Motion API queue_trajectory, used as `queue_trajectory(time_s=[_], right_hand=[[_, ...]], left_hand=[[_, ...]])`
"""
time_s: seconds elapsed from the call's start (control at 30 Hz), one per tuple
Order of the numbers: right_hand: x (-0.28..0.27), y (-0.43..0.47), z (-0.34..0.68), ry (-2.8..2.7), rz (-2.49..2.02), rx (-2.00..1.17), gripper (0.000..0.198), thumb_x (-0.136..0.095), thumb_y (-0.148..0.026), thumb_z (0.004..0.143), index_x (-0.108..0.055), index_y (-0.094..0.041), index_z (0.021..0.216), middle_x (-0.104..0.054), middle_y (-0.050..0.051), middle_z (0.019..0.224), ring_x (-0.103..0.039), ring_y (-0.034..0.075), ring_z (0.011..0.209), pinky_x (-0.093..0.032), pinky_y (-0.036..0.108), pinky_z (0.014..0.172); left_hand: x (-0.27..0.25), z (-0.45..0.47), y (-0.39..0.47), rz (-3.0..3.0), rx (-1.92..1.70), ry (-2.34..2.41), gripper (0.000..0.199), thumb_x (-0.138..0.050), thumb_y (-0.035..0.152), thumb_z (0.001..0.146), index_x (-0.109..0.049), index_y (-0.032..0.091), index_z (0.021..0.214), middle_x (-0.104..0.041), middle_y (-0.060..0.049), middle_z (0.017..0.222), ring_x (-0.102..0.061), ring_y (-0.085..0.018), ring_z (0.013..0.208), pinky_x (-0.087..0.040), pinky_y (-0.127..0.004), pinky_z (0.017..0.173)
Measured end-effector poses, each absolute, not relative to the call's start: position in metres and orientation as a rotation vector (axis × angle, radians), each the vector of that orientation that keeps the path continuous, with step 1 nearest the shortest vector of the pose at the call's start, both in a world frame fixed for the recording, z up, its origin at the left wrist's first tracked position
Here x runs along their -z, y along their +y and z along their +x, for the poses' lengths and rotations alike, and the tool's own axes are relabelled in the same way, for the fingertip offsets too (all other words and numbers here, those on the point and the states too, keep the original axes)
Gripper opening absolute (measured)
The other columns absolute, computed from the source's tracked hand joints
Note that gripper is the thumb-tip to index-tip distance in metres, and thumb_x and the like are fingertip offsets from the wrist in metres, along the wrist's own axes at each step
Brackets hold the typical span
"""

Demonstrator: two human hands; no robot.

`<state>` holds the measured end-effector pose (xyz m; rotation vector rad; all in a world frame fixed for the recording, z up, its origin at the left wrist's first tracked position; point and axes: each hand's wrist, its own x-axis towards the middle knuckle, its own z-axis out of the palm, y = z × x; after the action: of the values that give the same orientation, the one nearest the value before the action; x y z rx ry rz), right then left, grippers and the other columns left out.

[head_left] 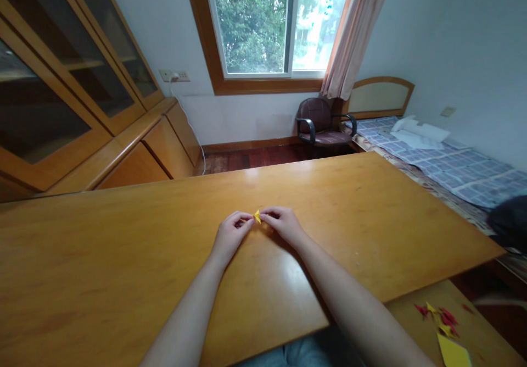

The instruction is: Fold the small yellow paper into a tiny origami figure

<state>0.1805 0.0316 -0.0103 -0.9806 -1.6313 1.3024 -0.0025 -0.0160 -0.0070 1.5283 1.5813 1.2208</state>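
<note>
A small folded yellow paper piece is held between my two hands, a little above the wooden table. My left hand pinches its left side between thumb and fingertips. From the other side, my right hand grips the piece's right edge with thumb and index finger. The paper has pointed corners at top and bottom; its exact folded shape is too small to make out. Both forearms reach in from the bottom of the view.
Red and yellow folded paper pieces and a yellow paper stack lie on a lower surface at bottom right. Beyond the table stand an armchair and a bed. A glass-door cabinet lines the left wall.
</note>
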Motion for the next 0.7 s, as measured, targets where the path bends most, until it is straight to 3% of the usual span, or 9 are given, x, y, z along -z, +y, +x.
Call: queue_trajectory(time_s=[0.7], right_hand=[[0.0121,0.0292,0.1787,-1.821,-0.921,-0.972,0.013,-0.067,-0.027,0.084,-0.077,-0.019,0.087,-0.077,0.005,0.085,-0.065,0.015,0.069,-0.049,0.026,0.068]], left_hand=[[0.0075,-0.0011,-0.0160,1.468,-1.272,1.555,0.019,-0.069,0.038,0.074,-0.071,0.019,0.073,-0.068,-0.002,0.073,-0.061,-0.017,0.071,-0.045,-0.027,0.069]])
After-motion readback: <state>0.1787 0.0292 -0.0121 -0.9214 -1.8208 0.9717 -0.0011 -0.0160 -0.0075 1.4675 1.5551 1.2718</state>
